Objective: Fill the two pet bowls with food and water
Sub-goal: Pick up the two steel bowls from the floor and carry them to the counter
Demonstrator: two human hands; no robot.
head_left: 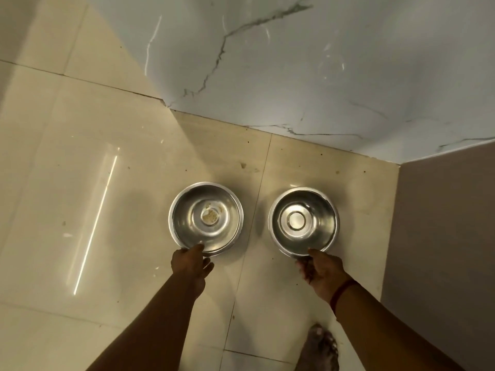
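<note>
So I'm standing right here watching, and honestly not much is happening on the filling front yet. Closest in, a bare foot (320, 346) is planted on the cream tile floor (80, 156), and both arms are reaching down and forward. There's a red thread (341, 291) tied round the right wrist.

The left hand (191, 259) is pinching the near rim of the left bowl (206, 219), thumb hooked over the edge and fingers tucked under it. The right hand (321, 269) is doing the same thing to the right bowl (304, 220), thumb on the near rim and the rest curled underneath. Both are steel bowls sitting side by side, a little apart, down near the corner. Can't tell if they're flat on the tile or just coming off it.

Progress check: the left bowl is showing only a few dried crumbs (209, 216) in its middle dip, and the right one is looking bare and shiny, no water that I can make out. No food bag or water jug anywhere in sight either. So I'm guessing this is the very start, with both the food and the water left to do.

Behind the bowls, the white marble wall (294, 62) is running across, meeting a plain grey wall (442, 236) on the right.
</note>
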